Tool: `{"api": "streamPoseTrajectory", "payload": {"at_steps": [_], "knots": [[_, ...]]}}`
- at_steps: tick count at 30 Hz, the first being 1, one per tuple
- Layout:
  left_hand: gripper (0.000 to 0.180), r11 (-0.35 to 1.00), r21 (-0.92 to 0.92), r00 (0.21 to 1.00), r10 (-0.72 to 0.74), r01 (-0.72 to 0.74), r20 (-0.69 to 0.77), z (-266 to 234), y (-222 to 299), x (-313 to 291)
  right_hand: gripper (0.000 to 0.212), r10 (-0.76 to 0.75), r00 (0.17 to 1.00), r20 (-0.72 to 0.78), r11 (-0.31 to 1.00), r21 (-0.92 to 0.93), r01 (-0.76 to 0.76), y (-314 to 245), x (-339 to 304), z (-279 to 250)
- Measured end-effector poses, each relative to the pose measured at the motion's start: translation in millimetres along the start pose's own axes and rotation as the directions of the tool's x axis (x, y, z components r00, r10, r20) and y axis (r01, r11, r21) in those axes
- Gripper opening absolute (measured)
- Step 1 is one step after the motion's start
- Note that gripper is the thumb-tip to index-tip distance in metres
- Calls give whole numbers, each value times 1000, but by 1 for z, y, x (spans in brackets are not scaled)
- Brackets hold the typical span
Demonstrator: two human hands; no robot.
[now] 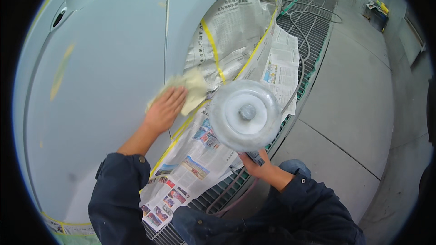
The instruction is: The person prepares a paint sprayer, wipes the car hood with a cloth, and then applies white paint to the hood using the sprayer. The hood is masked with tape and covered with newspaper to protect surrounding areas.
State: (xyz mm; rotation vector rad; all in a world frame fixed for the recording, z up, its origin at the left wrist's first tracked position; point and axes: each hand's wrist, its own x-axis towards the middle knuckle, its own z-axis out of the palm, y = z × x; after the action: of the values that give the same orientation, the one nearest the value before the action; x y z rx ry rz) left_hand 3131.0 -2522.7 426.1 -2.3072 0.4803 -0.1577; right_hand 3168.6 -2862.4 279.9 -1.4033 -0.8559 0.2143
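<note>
The left arm reaches up and forward from the lower edge, its dark sleeve pushed back to the forearm. The left hand (165,109) lies flat, palm down, fingers together and stretched forward. The right arm bends in from the lower right, sleeve to the wrist. The right hand (255,163) is curled in a closed grip, knuckles up.

No packages, labels, signs, screens.
</note>
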Motion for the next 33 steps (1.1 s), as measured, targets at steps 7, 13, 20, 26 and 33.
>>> {"api": "streamPoseTrajectory", "payload": {"at_steps": [7, 13, 20, 26, 33], "knots": [[23, 732, -593, 939, -210, 336, 273, -3, 90, -71, 28, -32, 991, -133, 999, -44, 27, 12, -4, 7], [25, 341, -890, 928, -317, 303, 195, -76, 164, -59, 35, 287, 957, 31, 944, 160, -289, -4, 3, 8], [30, 262, -950, 817, -576, 167, -16, -145, 189, 3, 41, 249, 965, 80, 953, 156, -259, -6, 2, 25], [43, 524, -851, 924, -344, 43, -166, -135, 194, 15, 42, 239, 961, 135, 907, 321, -271, 8, -8, 37], [29, 584, -810, 970, -219, 47, -101, -131, 179, 12, 74, 218, 954, 207, 952, 171, -254, 9, -9, 36]]}}
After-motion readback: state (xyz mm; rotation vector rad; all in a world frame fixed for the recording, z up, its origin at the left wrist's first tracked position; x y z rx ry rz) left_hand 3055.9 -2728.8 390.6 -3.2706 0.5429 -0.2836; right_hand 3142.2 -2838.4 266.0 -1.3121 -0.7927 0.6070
